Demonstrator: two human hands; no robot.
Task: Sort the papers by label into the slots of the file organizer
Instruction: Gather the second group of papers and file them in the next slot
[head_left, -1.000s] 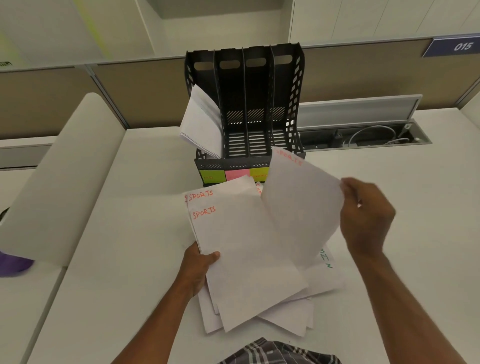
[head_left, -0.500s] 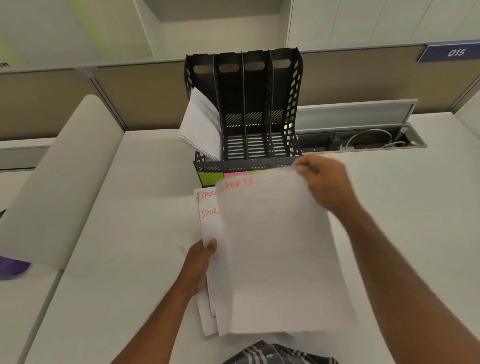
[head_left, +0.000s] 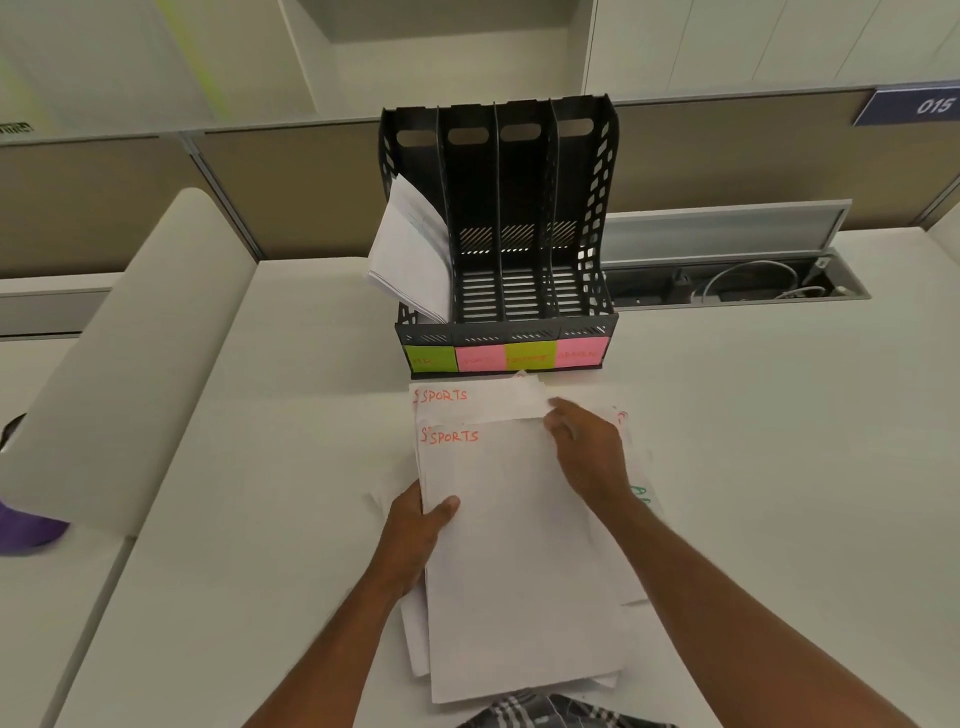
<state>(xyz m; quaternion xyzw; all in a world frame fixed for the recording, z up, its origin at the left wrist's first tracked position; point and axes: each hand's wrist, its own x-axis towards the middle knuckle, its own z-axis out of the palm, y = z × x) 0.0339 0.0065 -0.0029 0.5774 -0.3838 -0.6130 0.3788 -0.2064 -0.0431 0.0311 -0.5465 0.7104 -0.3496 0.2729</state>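
Note:
A black four-slot file organizer (head_left: 592, 218) stands at the back of the desk, with green and pink sticky labels (head_left: 504, 357) along its front. Its leftmost slot holds a bent bundle of sheets (head_left: 410, 254); I see no paper in the other three. In front of it lies a stack of papers (head_left: 519, 571), the top sheets marked SPORTS in orange. My left hand (head_left: 415, 535) grips the stack's left edge, thumb on top. My right hand (head_left: 587, 452) lies on the top sheet, fingers curled at its upper right edge. Sheets underneath stick out to the right.
A recessed cable tray (head_left: 727, 286) with wires lies right of the organizer. A beige partition (head_left: 291, 187) runs behind the desk. A pale curved panel (head_left: 119, 338) leans at the left, with a purple object (head_left: 26, 530) under it. Checked cloth (head_left: 545, 714) shows at the bottom.
My right hand carried a SPORTS sheet from the right over the stack and laid it down on top. The left hand kept its grip on the stack's left edge.

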